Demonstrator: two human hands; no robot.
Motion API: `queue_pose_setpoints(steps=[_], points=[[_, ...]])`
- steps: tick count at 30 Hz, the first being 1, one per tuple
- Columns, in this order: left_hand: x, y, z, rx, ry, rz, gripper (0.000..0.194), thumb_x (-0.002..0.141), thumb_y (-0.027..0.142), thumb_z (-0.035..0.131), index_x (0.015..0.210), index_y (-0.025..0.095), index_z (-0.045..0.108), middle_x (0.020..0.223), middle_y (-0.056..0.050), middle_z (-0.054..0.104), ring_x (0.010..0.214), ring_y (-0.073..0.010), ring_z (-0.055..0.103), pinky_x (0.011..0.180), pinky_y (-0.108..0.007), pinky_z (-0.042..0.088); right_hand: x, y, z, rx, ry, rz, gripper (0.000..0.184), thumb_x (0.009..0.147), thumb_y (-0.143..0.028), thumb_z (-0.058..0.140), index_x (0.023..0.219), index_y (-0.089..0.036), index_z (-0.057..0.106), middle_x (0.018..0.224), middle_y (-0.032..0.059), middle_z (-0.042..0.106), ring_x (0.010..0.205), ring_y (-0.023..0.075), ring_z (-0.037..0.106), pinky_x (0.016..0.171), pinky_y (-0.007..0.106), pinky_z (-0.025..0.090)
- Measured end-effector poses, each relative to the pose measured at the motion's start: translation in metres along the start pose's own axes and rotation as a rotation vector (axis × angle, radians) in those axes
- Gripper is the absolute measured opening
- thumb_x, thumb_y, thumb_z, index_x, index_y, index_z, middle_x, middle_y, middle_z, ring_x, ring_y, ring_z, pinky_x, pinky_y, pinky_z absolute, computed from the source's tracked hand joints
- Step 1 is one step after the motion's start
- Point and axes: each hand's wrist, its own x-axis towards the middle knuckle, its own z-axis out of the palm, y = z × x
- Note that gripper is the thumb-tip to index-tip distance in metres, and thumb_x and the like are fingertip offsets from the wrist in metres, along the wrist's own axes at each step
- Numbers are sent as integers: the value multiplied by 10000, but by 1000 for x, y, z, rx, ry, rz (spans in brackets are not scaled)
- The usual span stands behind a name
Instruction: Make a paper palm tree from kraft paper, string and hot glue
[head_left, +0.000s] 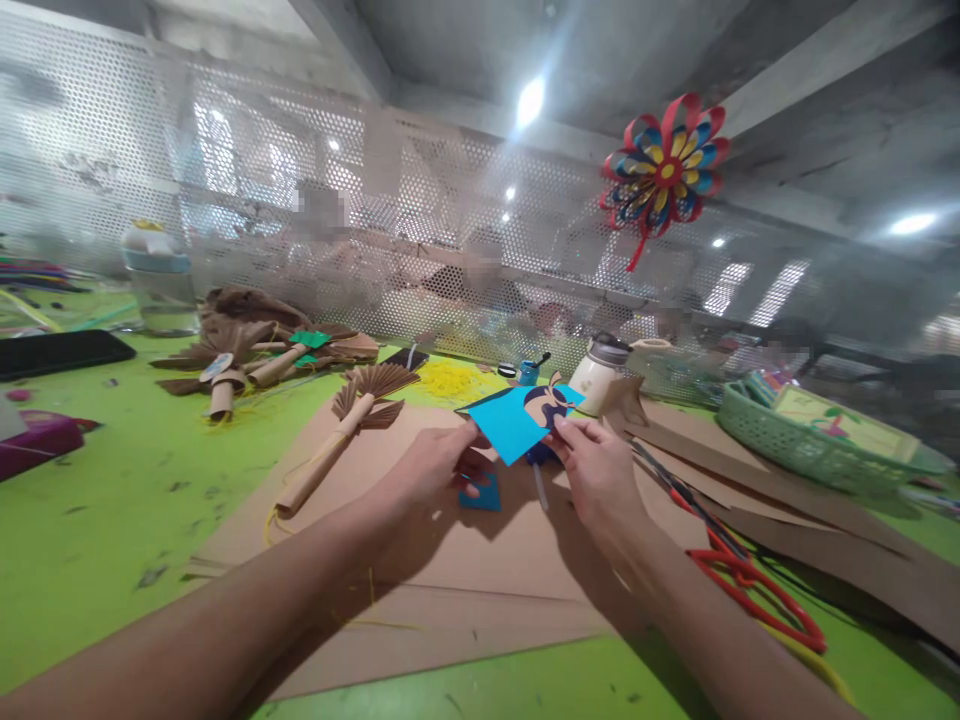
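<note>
My left hand pinches the left edge of a bright blue sheet of paper held above brown paper. From the right, my right hand pinches a small dark-and-tan paper cut-out that lies over the blue sheet; whether it is stuck there I cannot tell. Beneath my left fingers is a smaller blue paper piece. A dark blue item, partly hidden, shows under the right fingertips. Close by on the left lies a rolled brown-paper tree with pleated leaves.
Red-handled scissors lie by my right forearm, near brown paper strips. A green basket stands at right. Behind are a cream flask, yellow shreds and more paper trees. A paper flower hangs above.
</note>
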Motion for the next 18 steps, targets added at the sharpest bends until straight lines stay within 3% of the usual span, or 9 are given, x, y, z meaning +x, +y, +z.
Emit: queue_pose_setpoints(steps=[3,6,8,11,15,18], points=[[-3,-4,6,-192,-96,25,310,791,433,514,843,157,646,803,-79,687,739,-204,628,730,-356,503,-4,2,1,-21,-15,16,203,594,-296,782,607,-159,633,625,0,629,595,126,604,614,252,540],[-3,-5,7,-355,-117,46,314,776,433,575,919,166,658,902,-89,697,807,-215,629,750,-362,507,-6,4,1,-46,-29,45,210,601,-313,775,619,-162,631,643,5,638,606,130,613,604,252,534],[0,-6,6,-337,-106,52,263,735,347,650,918,158,665,911,-91,698,773,-198,630,721,-330,505,-7,6,1,-66,-40,70,216,605,-326,771,624,-167,626,652,7,647,620,134,622,614,253,536],[3,-10,3,-254,-86,-20,211,679,201,654,883,150,644,718,-65,670,608,-179,614,615,-318,498,-6,7,-2,-110,-68,123,218,606,-332,767,632,-163,632,657,22,669,627,145,638,609,255,544],[2,-9,-1,-207,-53,-131,368,689,179,610,1054,206,576,577,-17,606,542,-201,604,558,-353,492,0,1,-9,-213,-81,199,226,573,-295,785,590,-138,624,527,26,635,465,123,584,432,213,477],[-3,-4,0,-163,-34,-147,415,691,184,616,1098,218,547,562,-9,594,517,-200,596,560,-372,494,6,-11,-11,-242,-97,198,237,562,-295,791,598,-139,617,497,6,620,407,90,538,386,180,424]])
